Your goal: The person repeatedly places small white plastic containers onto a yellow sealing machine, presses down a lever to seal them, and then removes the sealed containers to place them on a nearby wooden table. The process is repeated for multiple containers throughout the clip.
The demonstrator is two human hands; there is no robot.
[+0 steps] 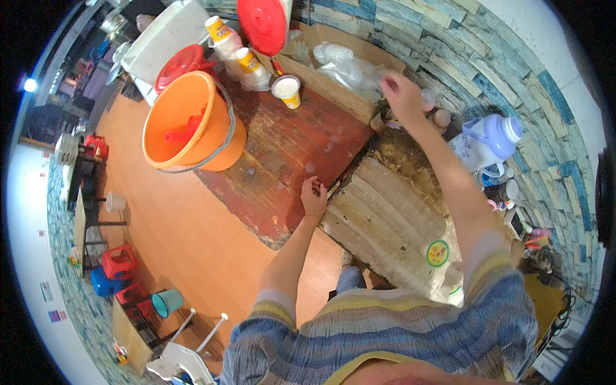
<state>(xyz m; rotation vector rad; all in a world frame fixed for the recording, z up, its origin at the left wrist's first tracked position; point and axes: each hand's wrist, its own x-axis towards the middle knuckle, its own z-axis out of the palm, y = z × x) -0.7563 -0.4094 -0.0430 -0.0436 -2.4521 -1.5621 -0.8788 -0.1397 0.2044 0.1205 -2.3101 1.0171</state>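
My left hand (314, 199) is at the near right edge of a worn red-brown wooden table (279, 144), its fingers curled. Whether anything is in it, I cannot tell. My right hand (403, 98), blurred, reaches to the far side beside clear plastic cups in a bag (353, 74), which lie in an open cardboard box (317, 79). Its fingertips are bent, and their contact with the plastic is unclear. On the table stand an orange bucket (192, 120) with red plastic items (185, 131) inside and a yellow-and-white cup (287, 90) with pale contents.
Stacked paper cups (248, 62) and red lids (178, 67) crowd the table's far end. To the right, a pale wooden board (385, 202) bears a round green-edged disc (437, 253); a lilac thermos flask (486, 139) and jars line the wall. Stools (119, 261) stand at the left.
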